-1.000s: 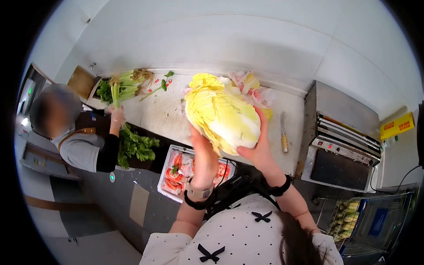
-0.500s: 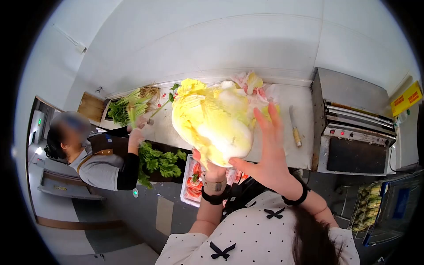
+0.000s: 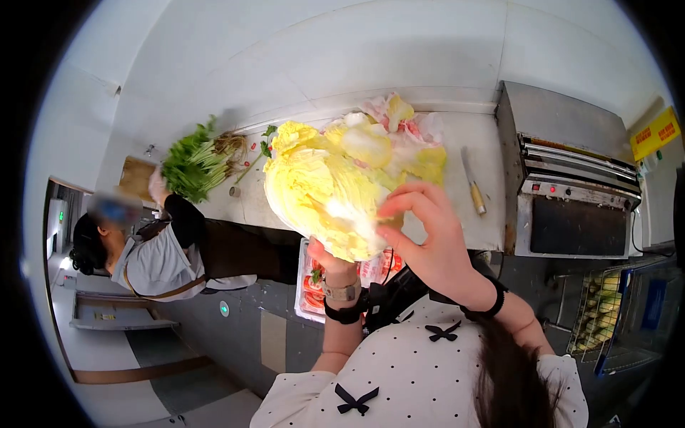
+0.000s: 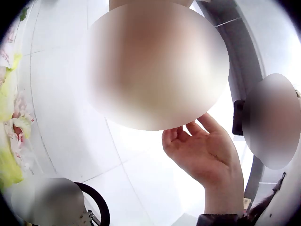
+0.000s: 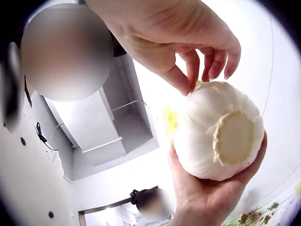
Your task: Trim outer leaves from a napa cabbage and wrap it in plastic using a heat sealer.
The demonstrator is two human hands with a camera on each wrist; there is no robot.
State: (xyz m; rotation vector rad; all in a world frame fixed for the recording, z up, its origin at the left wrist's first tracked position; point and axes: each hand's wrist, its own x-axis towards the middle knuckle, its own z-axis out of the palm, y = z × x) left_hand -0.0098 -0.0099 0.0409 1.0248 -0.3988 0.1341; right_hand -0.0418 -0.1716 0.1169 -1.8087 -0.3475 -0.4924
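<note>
A large yellow-white napa cabbage (image 3: pixel 321 192) is held up over the counter's front edge. My left hand (image 3: pixel 332 262) supports it from below, fingers curled round its underside; the right wrist view shows this hand (image 5: pixel 207 195) cupping the cabbage (image 5: pixel 202 122) beside its cut stem end. My right hand (image 3: pixel 432 232) is at the stem end, thumb and index finger together on an outer leaf's edge. Seen from the right wrist, that hand (image 5: pixel 174 37) pinches at the rim, its other fingers bent. In the left wrist view a blur hides the cabbage above my right hand (image 4: pixel 204 153).
Loose leaves (image 3: pixel 367 146) and pink-white wrapping lie behind the cabbage on the counter (image 3: pixel 257 200). A knife (image 3: pixel 477 196) lies to the right, beside a sealing machine (image 3: pixel 574 185). Celery (image 3: pixel 196 164) and another person (image 3: pixel 168 250) are at the left. A box of red-and-white packs (image 3: pixel 312 292) stands below.
My right hand let go of the cabbage's side, spread, then came back to pinch at its base. My left hand shifted underneath. The other person put the celery down and reached further along the counter.
</note>
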